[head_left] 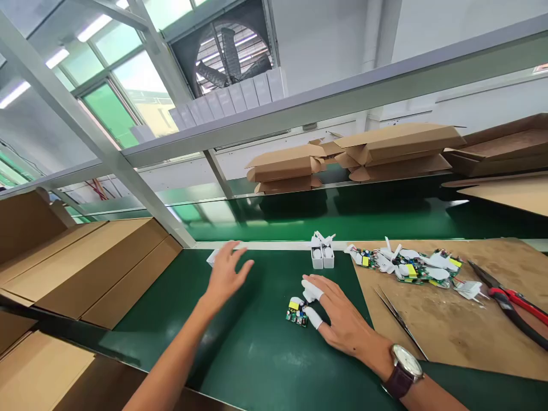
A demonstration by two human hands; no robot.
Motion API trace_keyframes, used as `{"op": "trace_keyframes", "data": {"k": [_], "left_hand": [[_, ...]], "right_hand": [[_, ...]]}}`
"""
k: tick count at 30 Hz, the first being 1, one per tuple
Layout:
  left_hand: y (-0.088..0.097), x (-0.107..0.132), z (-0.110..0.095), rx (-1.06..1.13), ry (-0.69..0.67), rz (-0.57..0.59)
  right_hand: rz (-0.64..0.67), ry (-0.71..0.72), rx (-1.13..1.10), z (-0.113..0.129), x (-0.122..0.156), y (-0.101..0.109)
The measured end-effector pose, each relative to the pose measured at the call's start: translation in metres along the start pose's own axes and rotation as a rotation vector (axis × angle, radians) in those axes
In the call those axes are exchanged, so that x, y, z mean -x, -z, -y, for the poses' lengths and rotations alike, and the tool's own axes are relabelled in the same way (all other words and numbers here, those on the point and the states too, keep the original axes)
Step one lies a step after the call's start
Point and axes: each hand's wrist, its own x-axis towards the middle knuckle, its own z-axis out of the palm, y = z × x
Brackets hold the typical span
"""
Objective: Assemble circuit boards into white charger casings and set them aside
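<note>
My left hand [226, 271] is over the green work surface with its fingers spread and nothing in them. Partly behind it sits a small white box [212, 258]. My right hand [342, 314] wears white finger covers on the thumb and forefinger. These two fingers close on the right edge of a small green circuit board [295, 314] with yellow and white parts. Just beyond this hand stand two small open white cases [322, 256] side by side, with white pieces inside and sticking out on top.
Brown paper [471, 331] at right carries a pile of circuit boards [411, 267], tweezers [400, 321] and red-and-black pliers [511, 299]. Cardboard boxes [98, 262] stack at left; open cartons [385, 151] line the back. A metal frame rail [299, 111] crosses above.
</note>
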Motion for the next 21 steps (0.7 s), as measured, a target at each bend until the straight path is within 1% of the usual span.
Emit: {"op": "trace_keyframes", "data": {"k": [1,2,3,5,7,8,10,13,16,18,21], "left_hand": [[0.007,0.000,0.015,-0.161,0.038,-0.055],[0.013,0.001,0.028,-0.277,0.075,-0.066],[0.018,0.003,0.038,-0.347,0.105,-0.060],[0.023,0.007,0.051,-0.368,0.122,-0.025],[0.022,0.009,0.052,-0.316,0.100,0.005],[0.019,0.010,0.049,-0.283,0.080,0.016],[0.008,0.010,0.036,-0.219,0.036,0.043],[-0.017,0.010,0.006,-0.096,-0.057,0.116],[-0.044,0.012,-0.028,0.021,-0.142,0.195],[-0.058,0.014,-0.047,0.076,-0.177,0.230],[-0.067,0.016,-0.061,0.165,-0.168,0.273]], "right_hand": [[0.047,0.024,0.019,0.003,-0.001,0.000],[0.089,0.046,0.037,0.006,-0.003,0.000],[0.120,0.062,0.055,0.009,-0.005,-0.001],[0.149,0.071,0.091,0.013,-0.007,-0.004],[0.147,0.059,0.147,0.014,-0.008,-0.008],[0.150,0.055,0.183,0.013,-0.008,-0.009],[0.169,0.063,0.258,0.013,-0.006,-0.011],[0.183,0.053,0.291,0.011,-0.002,-0.008],[0.212,0.001,0.180,0.009,0.001,-0.001],[0.248,-0.048,0.082,0.008,0.003,0.005],[0.282,-0.111,-0.037,0.006,0.003,0.013]]}}
